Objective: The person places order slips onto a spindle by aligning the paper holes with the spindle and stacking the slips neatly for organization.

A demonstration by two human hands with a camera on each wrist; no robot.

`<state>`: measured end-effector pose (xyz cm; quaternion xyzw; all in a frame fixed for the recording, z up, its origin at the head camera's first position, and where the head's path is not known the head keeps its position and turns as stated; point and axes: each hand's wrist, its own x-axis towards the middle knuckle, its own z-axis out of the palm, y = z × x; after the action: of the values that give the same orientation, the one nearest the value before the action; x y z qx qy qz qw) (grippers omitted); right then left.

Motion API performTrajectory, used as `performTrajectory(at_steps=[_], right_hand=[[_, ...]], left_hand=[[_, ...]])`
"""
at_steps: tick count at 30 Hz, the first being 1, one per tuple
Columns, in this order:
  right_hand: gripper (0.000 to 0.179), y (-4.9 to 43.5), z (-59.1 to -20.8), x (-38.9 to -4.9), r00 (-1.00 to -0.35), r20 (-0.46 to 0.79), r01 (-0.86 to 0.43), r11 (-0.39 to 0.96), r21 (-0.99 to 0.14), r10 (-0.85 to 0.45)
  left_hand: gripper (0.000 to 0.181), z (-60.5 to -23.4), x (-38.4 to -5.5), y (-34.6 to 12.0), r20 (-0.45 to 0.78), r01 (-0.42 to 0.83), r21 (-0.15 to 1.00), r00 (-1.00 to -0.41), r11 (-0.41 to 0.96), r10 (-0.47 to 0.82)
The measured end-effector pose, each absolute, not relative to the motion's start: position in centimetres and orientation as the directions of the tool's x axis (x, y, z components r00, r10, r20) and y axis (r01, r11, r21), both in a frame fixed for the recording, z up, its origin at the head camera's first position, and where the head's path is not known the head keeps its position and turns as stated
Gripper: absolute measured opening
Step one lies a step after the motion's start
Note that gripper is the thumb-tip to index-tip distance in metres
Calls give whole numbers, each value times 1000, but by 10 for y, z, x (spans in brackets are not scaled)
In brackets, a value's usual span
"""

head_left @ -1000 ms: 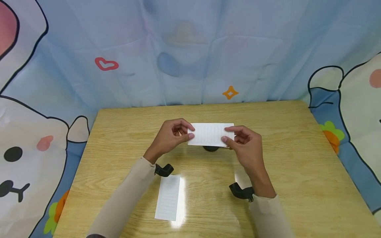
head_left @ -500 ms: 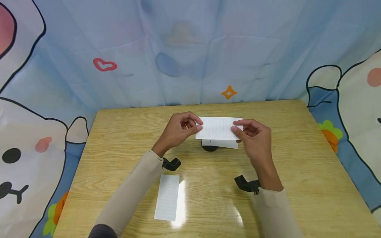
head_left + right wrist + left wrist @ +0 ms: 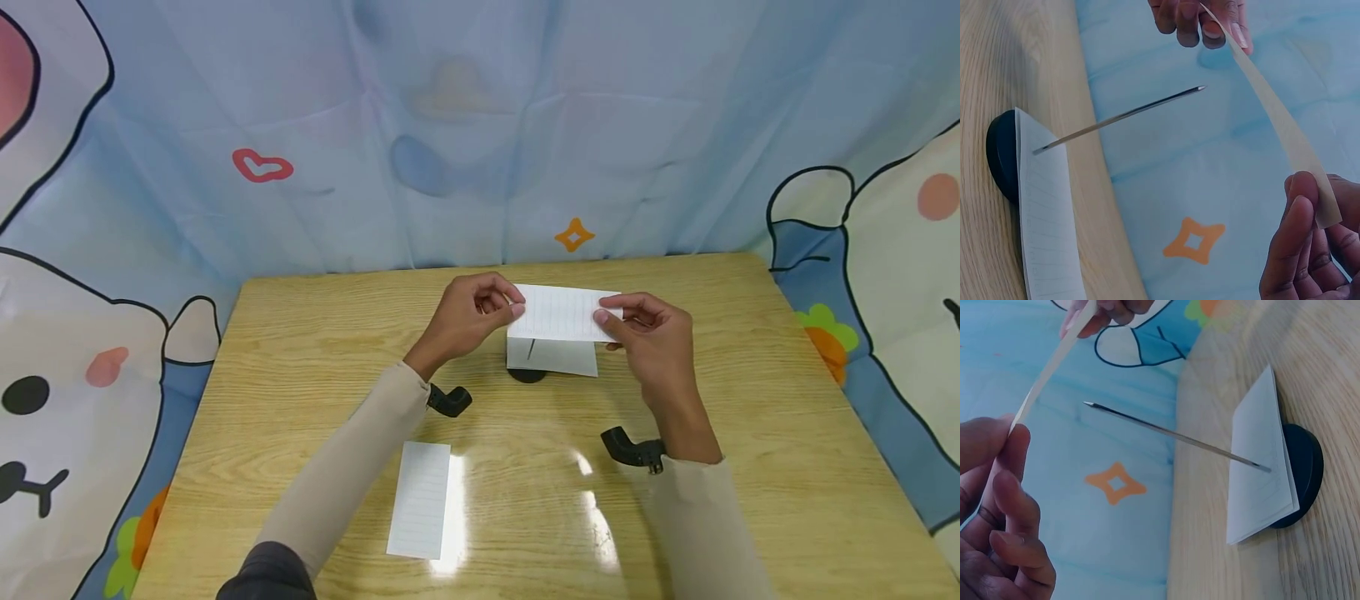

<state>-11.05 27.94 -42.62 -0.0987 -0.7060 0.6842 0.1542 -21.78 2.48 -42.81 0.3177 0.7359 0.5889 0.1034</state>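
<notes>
Between both hands a lined white paper slip (image 3: 564, 312) is stretched out. My left hand (image 3: 480, 312) pinches its left end, and my right hand (image 3: 651, 337) pinches its right end. Below it stands a receipt spike (image 3: 1175, 435) with a round black base (image 3: 527, 376). Its thin metal rod rises through a few lined paper slips (image 3: 1260, 462) lying on the base. In both wrist views the held slip is seen nearly edge-on, above the pointed tip and apart from it. In the right wrist view the slip bows slightly.
A single lined paper slip (image 3: 419, 500) lies on the wooden table (image 3: 300, 375), nearer the front and left of centre. A blue patterned curtain (image 3: 465, 167) hangs behind the table's far edge. Black wrist cameras (image 3: 633, 448) jut inward from both wrists.
Both hands have carried the held slip right and farther from me, uncovering more of the paper on the spike and part of its rod. The slip on the table stays put.
</notes>
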Motion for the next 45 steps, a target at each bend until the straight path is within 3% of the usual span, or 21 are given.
performTrajectory(at_steps=[26, 45], right_hand=[[32, 295, -446, -126, -922, -42, 48, 6, -999, 384], [30, 290, -454, -121, -925, -12, 6, -16, -1000, 381]], left_hand=[[6, -441, -225, 45, 134, 291, 933, -828, 213, 545], [6, -444, -219, 40, 164, 330, 916, -830, 230, 534]])
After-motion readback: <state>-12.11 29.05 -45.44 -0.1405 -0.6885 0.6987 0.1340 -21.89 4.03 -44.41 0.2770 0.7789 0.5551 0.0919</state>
